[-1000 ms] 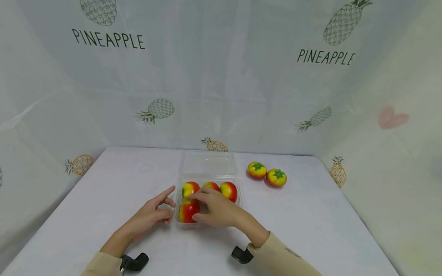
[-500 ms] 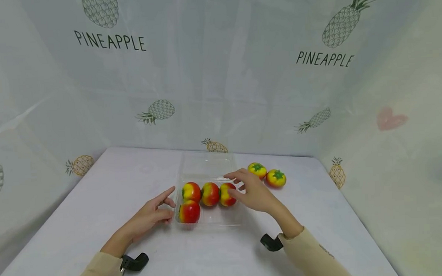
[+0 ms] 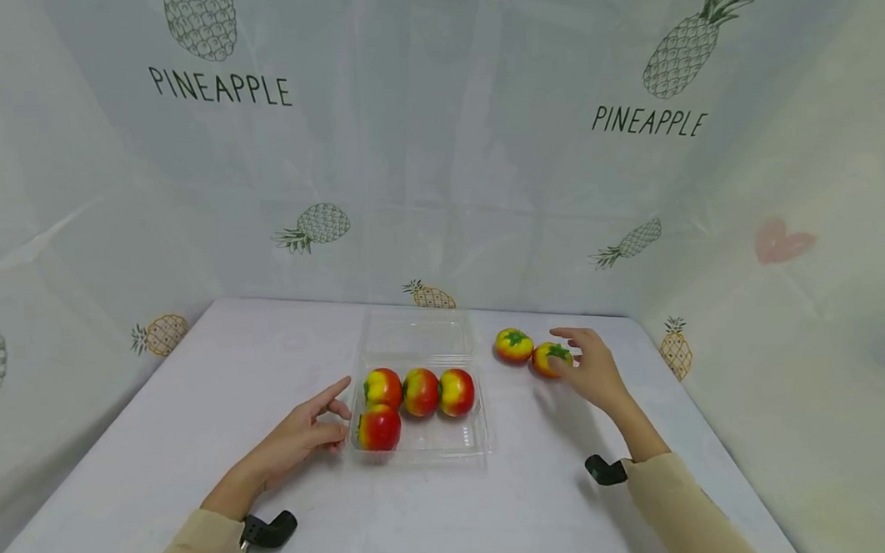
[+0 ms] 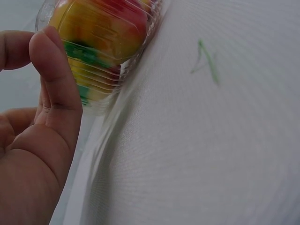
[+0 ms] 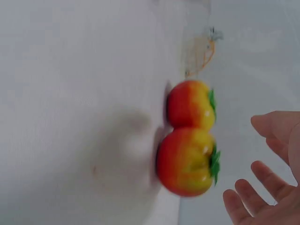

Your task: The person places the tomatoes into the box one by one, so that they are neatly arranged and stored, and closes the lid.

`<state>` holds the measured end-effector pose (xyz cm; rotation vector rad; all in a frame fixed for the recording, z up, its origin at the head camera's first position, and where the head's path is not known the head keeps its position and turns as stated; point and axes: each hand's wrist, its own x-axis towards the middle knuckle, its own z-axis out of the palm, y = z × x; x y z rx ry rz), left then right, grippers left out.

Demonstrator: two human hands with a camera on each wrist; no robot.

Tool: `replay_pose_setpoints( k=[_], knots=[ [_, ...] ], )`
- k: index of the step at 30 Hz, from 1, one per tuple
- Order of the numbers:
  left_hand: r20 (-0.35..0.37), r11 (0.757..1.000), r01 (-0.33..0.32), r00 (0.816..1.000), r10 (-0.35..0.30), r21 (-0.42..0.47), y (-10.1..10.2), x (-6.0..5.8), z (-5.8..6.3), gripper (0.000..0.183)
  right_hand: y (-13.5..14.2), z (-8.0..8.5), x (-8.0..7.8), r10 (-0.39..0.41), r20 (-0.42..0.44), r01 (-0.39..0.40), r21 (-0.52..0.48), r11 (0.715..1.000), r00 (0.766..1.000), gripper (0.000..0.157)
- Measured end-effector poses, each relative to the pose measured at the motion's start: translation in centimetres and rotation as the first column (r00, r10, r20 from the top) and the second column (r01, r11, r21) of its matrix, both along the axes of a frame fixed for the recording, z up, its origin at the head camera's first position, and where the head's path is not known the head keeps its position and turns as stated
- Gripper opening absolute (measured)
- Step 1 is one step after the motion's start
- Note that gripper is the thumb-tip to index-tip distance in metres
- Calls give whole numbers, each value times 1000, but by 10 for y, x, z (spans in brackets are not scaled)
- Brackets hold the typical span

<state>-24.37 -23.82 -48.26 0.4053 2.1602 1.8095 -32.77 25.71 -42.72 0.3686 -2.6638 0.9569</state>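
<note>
A clear plastic box (image 3: 444, 453) with its lid (image 3: 415, 332) folded back holds several red-and-yellow persimmons (image 3: 422, 392). Three stand in its back row and one in the front left corner. Beside the box's left wall is my left hand (image 3: 293, 439), index finger extended; in the left wrist view the thumb (image 4: 54, 70) is at the ribbed wall. My right hand (image 3: 594, 373) hovers over the nearer of two loose persimmons (image 3: 549, 359), thumb and fingers spread apart. In the right wrist view a gap shows between the fingers and that persimmon (image 5: 187, 161).
The other loose persimmon (image 3: 514, 345) touches its neighbour, right of the box's lid. A white cloth covers the table (image 3: 426, 528). Behind it hangs a pineapple-print curtain (image 3: 438, 185), which also runs along both sides.
My right hand has moved from inside the box, over the right persimmon, to the loose persimmons on the right. The left hand and the box have stayed put.
</note>
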Motion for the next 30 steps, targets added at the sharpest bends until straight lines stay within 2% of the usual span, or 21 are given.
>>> replay_pose_setpoints(
  k=[10, 20, 30],
  knots=[
    [4, 1000, 5, 1000, -5, 3, -1, 0, -2, 81, 29, -18, -19, 12, 72, -15, 32, 999, 997, 55],
    [-1, 1000, -6, 1000, 6, -18, -1, 0, -1, 82, 36, -33, -20, 70, 169, -65, -39, 997, 983, 58],
    [5, 1000, -6, 1000, 7, -16, -1, 0, 0, 81, 39, -39, -24, 78, 165, -76, -23, 997, 983, 56]
  ],
)
